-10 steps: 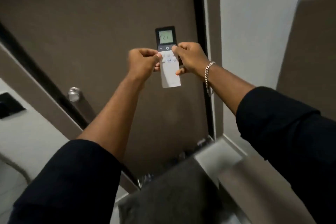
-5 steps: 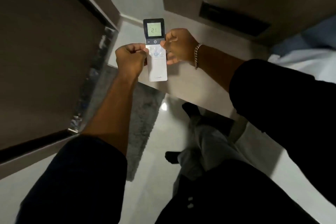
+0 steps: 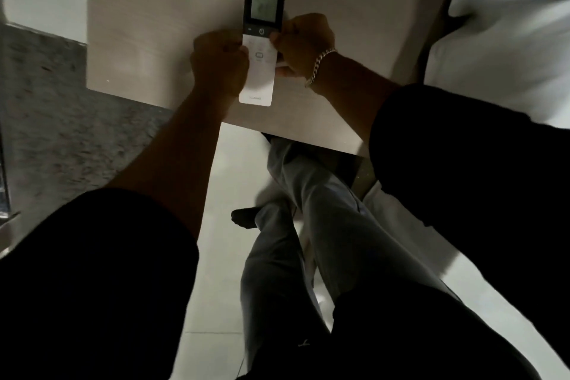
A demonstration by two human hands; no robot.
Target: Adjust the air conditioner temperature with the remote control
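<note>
A slim white remote control [image 3: 258, 71] with a black top and a lit grey screen is held upright between both my hands, above a pale wooden tabletop [image 3: 154, 25]. My left hand [image 3: 219, 62] grips its left edge, fingers curled. My right hand [image 3: 303, 43], with a chain bracelet on the wrist, grips the right edge, thumb near the upper buttons. The digits on the screen are blurred. No air conditioner is in view.
Below the tabletop are my legs in grey trousers [image 3: 308, 210] on a glossy white tiled floor [image 3: 228, 163]. A grey rug [image 3: 61, 120] lies at the left. White bedding with a pillow [image 3: 509, 34] lies at the right.
The view has swung down from a brown door and wall to the tabletop and floor. Both hands have kept hold of the remote, which now hangs over the tabletop.
</note>
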